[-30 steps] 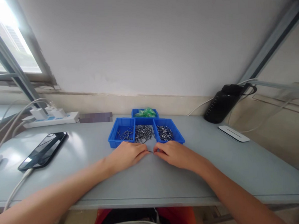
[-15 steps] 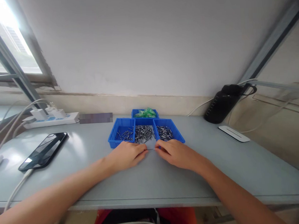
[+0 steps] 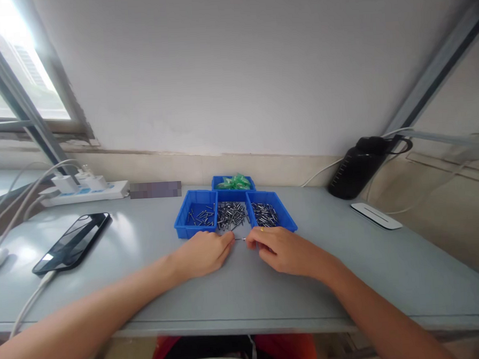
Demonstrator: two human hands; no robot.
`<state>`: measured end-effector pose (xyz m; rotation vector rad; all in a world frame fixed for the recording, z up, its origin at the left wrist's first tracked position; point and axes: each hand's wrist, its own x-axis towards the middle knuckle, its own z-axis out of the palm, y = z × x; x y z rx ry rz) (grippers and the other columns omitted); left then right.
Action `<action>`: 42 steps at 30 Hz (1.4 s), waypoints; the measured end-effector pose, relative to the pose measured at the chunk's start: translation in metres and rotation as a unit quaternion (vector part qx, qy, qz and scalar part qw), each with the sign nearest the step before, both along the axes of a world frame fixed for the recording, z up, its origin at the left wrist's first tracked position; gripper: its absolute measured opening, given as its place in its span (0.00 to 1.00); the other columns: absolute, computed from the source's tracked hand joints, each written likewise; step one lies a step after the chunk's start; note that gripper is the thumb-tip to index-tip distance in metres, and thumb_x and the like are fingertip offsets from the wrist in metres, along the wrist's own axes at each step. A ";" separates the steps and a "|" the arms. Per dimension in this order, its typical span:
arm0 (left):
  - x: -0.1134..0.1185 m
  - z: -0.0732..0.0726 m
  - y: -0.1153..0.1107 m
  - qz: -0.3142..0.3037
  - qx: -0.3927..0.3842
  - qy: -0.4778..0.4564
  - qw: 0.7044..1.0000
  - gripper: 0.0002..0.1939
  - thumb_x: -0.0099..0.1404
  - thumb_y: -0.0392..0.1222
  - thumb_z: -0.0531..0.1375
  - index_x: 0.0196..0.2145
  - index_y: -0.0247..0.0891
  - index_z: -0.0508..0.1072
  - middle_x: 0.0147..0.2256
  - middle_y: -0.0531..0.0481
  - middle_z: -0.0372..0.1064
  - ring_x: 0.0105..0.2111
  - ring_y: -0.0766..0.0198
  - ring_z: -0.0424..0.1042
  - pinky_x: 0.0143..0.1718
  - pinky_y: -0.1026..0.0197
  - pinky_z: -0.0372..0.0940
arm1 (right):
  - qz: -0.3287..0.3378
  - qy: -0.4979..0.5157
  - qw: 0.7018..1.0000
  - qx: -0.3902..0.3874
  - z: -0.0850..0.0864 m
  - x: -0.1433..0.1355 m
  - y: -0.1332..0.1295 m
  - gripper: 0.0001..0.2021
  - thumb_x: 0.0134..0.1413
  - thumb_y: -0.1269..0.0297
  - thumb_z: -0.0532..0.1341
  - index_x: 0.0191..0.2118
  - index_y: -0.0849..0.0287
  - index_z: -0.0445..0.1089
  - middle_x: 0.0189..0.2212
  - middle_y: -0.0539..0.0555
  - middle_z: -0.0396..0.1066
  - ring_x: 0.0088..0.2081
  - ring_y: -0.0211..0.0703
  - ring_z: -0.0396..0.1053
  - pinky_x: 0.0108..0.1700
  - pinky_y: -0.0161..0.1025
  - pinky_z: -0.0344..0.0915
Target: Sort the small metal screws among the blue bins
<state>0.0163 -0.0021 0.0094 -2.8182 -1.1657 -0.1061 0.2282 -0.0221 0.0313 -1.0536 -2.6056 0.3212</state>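
Between my two hands runs a thin metal pin (image 3: 239, 239), low over the table in front of the blue bins. My left hand (image 3: 205, 252) is closed, its thumb and forefinger pinching the pin's left end. At the other end, my right hand (image 3: 285, 252) has its curled fingertips on the pin, with the thumb a little lower. The left blue bin (image 3: 181, 225) holds several loose, thin metal pins. The right blue bin (image 3: 287, 220) holds short, thicker metal pieces. A pile of metal pieces (image 3: 231, 215) lies between these bins.
Behind stands another blue bin (image 3: 219, 186) with green plastic packets (image 3: 237, 182). A phone (image 3: 74, 242) on a cable and a power strip (image 3: 91, 192) are at the left. At the right are a black bottle (image 3: 357, 168) and a flat white device (image 3: 376, 216).
My right hand's fingers have shifted along the pin, the thumb dropping lower. More of the pin shows between my hands. My left hand has moved slightly left.
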 end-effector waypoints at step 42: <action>0.003 -0.017 -0.002 0.066 0.055 0.046 0.995 0.16 0.67 0.41 0.42 0.40 0.33 0.66 0.24 0.43 0.70 0.24 0.51 0.72 0.22 0.54 0.65 | -0.148 -0.195 0.967 0.070 -0.033 -0.046 0.014 0.16 0.61 0.62 0.43 0.46 0.59 0.63 0.34 0.58 0.73 0.35 0.50 0.71 0.35 0.40 0.61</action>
